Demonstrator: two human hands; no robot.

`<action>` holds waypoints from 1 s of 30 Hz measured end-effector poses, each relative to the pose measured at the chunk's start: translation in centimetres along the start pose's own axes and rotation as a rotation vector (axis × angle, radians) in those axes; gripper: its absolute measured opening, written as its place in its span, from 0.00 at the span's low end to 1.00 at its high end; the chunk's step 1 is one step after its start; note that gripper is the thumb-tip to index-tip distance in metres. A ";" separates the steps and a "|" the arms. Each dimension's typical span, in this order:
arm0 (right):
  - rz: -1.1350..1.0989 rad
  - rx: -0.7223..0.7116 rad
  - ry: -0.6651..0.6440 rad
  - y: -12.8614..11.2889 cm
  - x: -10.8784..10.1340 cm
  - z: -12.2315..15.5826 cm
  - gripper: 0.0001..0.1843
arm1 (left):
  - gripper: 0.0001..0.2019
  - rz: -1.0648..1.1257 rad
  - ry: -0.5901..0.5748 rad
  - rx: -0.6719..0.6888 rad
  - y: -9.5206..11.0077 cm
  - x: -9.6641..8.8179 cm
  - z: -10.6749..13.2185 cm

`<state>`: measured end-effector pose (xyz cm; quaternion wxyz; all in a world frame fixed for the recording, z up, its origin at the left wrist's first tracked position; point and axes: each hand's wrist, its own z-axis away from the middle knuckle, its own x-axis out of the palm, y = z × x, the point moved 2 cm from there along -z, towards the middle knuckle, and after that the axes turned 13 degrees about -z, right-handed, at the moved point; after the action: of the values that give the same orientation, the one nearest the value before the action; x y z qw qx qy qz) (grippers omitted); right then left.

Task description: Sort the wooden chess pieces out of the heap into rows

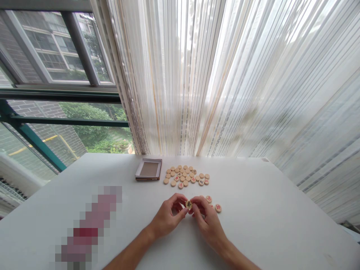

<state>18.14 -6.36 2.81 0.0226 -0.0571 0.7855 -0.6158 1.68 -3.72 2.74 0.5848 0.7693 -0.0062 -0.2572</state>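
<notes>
Between the fingertips of both hands is a round wooden Chinese chess piece (188, 204) with a black character facing up toward me. My left hand (168, 215) pinches it from the left, and my right hand (206, 217) pinches it from the right. Just beyond the right hand lie a red-marked piece (208, 199) and another red-marked piece (218, 208). A third is partly hidden behind the right fingers. Farther back spreads a group of chess pieces (185, 176); most show blank tops, while several show red or black characters.
An open shallow box (148, 168) stands left of the pieces near the table's far edge. A blurred pinkish object (90, 225) lies on the white table (270, 210) at the left. Striped curtains (180, 75) hang behind the table, beside a window (62, 48).
</notes>
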 end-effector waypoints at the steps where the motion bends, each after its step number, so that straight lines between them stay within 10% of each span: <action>1: 0.000 0.002 -0.002 0.0 0.0 0.0 0.12 | 0.12 -0.006 -0.001 0.002 0.0 0.0 0.0; 30: 0.099 0.018 0.004 -0.2 -0.3 0.0 0.12 | 0.08 -0.172 -0.019 0.083 0.5 0.4 0.2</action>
<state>18.49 -6.34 2.96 0.0518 -0.0167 0.7818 -0.6212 2.05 -4.20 3.04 0.5282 0.7881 0.0438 -0.3131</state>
